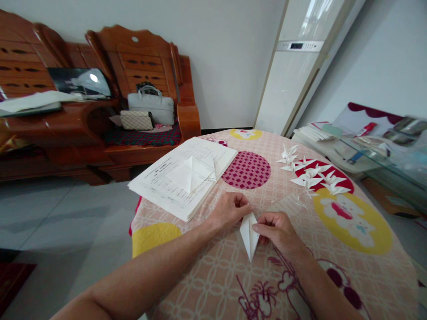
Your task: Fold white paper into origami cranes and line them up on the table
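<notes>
A white folded paper, narrow and kite-shaped with its long point toward me, is between my two hands over the table. My left hand pinches its far end, thumb and fingers closed. On its right edge, my right hand grips it with the thumb on top; the other fingers are partly hidden beneath. Beyond my right hand lie several folded white paper cranes. To the left, a folded square of paper rests on a stack of printed sheets.
A patterned cloth covers the round table. Small paper scraps lie near the cranes. A glass-topped side table with clutter stands at the right. Behind are a wooden armchair holding bags and a tall white air conditioner.
</notes>
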The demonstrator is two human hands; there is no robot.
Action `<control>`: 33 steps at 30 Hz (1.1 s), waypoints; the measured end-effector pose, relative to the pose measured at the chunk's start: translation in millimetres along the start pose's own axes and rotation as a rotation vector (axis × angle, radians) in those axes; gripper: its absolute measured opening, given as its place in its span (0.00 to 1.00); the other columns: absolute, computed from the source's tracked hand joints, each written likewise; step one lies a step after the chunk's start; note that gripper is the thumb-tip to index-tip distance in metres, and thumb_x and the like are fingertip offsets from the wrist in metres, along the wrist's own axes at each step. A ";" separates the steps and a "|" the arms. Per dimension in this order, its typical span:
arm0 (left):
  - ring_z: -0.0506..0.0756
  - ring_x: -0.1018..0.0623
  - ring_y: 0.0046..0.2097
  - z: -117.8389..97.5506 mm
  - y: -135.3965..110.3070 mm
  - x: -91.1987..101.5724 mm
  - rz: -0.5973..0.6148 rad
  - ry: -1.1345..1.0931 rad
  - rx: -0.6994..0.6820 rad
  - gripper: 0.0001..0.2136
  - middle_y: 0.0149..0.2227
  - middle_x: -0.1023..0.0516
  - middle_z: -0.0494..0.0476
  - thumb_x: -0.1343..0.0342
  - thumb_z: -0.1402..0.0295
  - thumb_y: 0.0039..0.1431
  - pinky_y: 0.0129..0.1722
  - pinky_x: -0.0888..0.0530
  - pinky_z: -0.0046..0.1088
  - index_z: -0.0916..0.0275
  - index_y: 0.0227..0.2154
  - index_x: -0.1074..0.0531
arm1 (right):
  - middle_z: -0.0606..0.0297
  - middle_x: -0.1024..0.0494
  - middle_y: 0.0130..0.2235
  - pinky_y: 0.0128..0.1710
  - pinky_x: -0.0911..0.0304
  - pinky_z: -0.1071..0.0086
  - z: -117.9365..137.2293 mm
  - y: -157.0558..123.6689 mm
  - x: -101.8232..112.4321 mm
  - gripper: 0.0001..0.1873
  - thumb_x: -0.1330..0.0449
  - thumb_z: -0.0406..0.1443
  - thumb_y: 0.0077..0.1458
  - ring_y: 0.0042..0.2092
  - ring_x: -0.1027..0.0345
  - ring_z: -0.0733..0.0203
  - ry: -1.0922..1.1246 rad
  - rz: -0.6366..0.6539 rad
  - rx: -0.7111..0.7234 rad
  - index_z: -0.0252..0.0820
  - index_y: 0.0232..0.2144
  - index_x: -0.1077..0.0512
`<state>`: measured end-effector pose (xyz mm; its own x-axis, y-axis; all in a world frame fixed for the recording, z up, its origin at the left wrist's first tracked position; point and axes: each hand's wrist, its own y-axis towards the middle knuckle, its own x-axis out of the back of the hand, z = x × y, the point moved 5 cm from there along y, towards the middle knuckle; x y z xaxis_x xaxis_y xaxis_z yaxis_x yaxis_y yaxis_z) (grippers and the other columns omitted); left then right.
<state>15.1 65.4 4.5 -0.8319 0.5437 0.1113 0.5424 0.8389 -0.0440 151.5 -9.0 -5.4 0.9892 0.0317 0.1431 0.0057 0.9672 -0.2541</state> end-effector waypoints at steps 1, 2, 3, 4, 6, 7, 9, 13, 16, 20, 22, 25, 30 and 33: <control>0.47 0.32 0.23 1.7 0.5 0.0 -0.003 0.006 0.005 0.12 0.20 0.31 0.50 0.42 0.61 0.51 0.22 0.39 0.21 0.66 0.24 0.30 | 0.70 0.30 0.16 0.19 0.45 0.74 -0.4 0.2 0.3 0.10 0.37 0.38 0.43 0.18 0.38 0.67 -0.008 -0.006 0.004 0.39 0.17 0.30; 0.48 0.31 0.23 3.2 0.9 -0.1 -0.004 -0.009 0.019 0.12 0.20 0.31 0.50 0.42 0.61 0.52 0.22 0.38 0.21 0.66 0.23 0.30 | 0.70 0.30 0.16 0.19 0.44 0.74 -0.8 0.4 0.4 0.10 0.37 0.38 0.44 0.19 0.38 0.67 -0.011 -0.008 0.007 0.40 0.17 0.30; 0.48 0.31 0.23 4.1 1.2 -0.3 -0.004 -0.037 0.036 0.11 0.21 0.30 0.51 0.42 0.62 0.51 0.22 0.37 0.22 0.66 0.24 0.30 | 0.70 0.30 0.16 0.19 0.44 0.74 -1.0 0.4 0.3 0.10 0.37 0.38 0.44 0.19 0.38 0.67 -0.011 -0.006 0.008 0.40 0.17 0.30; 0.48 0.30 0.23 4.3 1.4 -0.4 -0.004 -0.069 0.051 0.11 0.21 0.30 0.51 0.42 0.62 0.51 0.23 0.36 0.22 0.66 0.24 0.30 | 0.70 0.30 0.16 0.19 0.44 0.74 -1.1 0.3 0.3 0.10 0.37 0.38 0.44 0.19 0.38 0.67 -0.009 -0.005 0.008 0.40 0.17 0.30; 0.48 0.30 0.23 3.1 1.5 -0.5 -0.003 -0.129 0.069 0.10 0.21 0.30 0.51 0.42 0.63 0.49 0.23 0.35 0.23 0.67 0.23 0.30 | 0.70 0.30 0.16 0.19 0.44 0.74 -1.1 0.3 0.1 0.10 0.37 0.38 0.43 0.19 0.38 0.66 -0.006 -0.003 0.003 0.40 0.17 0.30; 0.48 0.30 0.23 2.1 1.4 -0.4 -0.001 -0.152 0.073 0.10 0.21 0.30 0.51 0.41 0.63 0.49 0.23 0.35 0.23 0.67 0.23 0.30 | 0.70 0.30 0.16 0.19 0.44 0.74 -1.0 0.3 0.1 0.10 0.37 0.38 0.43 0.19 0.38 0.66 -0.005 -0.005 0.001 0.40 0.17 0.30; 0.48 0.30 0.23 0.5 1.0 -0.5 0.007 -0.182 0.078 0.10 0.21 0.30 0.51 0.41 0.63 0.48 0.23 0.35 0.23 0.67 0.23 0.30 | 0.70 0.30 0.16 0.19 0.44 0.74 -0.7 0.4 0.3 0.10 0.37 0.38 0.42 0.18 0.38 0.66 0.001 -0.008 -0.001 0.40 0.17 0.30; 0.48 0.30 0.23 -0.1 0.0 -1.2 0.000 -0.196 0.072 0.11 0.21 0.29 0.52 0.40 0.62 0.48 0.24 0.36 0.23 0.67 0.23 0.30 | 0.70 0.30 0.16 0.19 0.44 0.74 0.6 -0.1 0.1 0.10 0.36 0.38 0.42 0.18 0.38 0.67 0.044 0.024 -0.010 0.39 0.17 0.30; 0.47 0.31 0.23 -0.5 -0.8 -3.7 -0.022 -0.227 0.060 0.11 0.21 0.29 0.51 0.40 0.63 0.48 0.23 0.37 0.22 0.66 0.23 0.31 | 0.69 0.30 0.15 0.19 0.44 0.74 3.0 -1.2 -0.1 0.10 0.36 0.38 0.42 0.18 0.38 0.67 0.102 0.055 -0.011 0.39 0.17 0.30; 0.47 0.32 0.22 -1.7 -1.1 -6.2 -0.050 -0.256 0.069 0.10 0.20 0.31 0.50 0.41 0.64 0.48 0.23 0.38 0.22 0.66 0.22 0.32 | 0.69 0.29 0.15 0.18 0.45 0.74 2.7 -1.6 -0.5 0.10 0.35 0.38 0.41 0.17 0.38 0.67 0.175 0.073 -0.020 0.39 0.16 0.29; 0.46 0.34 0.21 -1.4 -0.6 -7.9 -0.014 -0.220 0.076 0.11 0.20 0.32 0.49 0.40 0.63 0.48 0.22 0.40 0.22 0.66 0.23 0.32 | 0.69 0.29 0.14 0.17 0.45 0.75 0.4 -1.1 -0.7 0.10 0.34 0.38 0.41 0.17 0.38 0.67 0.195 0.073 -0.031 0.39 0.16 0.30; 0.45 0.38 0.20 1.3 0.8 -10.3 0.056 -0.153 0.074 0.13 0.18 0.36 0.47 0.38 0.62 0.46 0.19 0.45 0.21 0.66 0.21 0.32 | 0.69 0.29 0.14 0.16 0.46 0.75 -1.9 -0.1 -0.5 0.11 0.34 0.38 0.42 0.16 0.39 0.68 0.205 0.062 -0.037 0.39 0.17 0.30; 0.45 0.38 0.19 5.7 3.9 -6.8 -0.002 -0.208 0.074 0.14 0.17 0.36 0.47 0.38 0.61 0.45 0.19 0.45 0.22 0.65 0.19 0.34 | 0.66 0.26 0.16 0.17 0.42 0.74 0.6 -0.6 -3.9 0.14 0.35 0.42 0.45 0.16 0.36 0.66 0.203 0.085 -0.041 0.39 0.18 0.29; 0.46 0.37 0.19 4.8 4.5 -4.1 -0.051 -0.274 0.075 0.14 0.17 0.35 0.47 0.37 0.61 0.45 0.19 0.43 0.22 0.64 0.19 0.35 | 0.64 0.25 0.16 0.16 0.42 0.74 2.1 -1.2 -5.9 0.15 0.35 0.43 0.45 0.16 0.35 0.65 0.206 0.090 -0.056 0.38 0.18 0.29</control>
<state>20.4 67.0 -0.9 -0.8638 0.4787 -0.1572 0.4978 0.8590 -0.1193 145.4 -9.8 -4.0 0.9951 0.0593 -0.0793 -0.0811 0.9472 -0.3102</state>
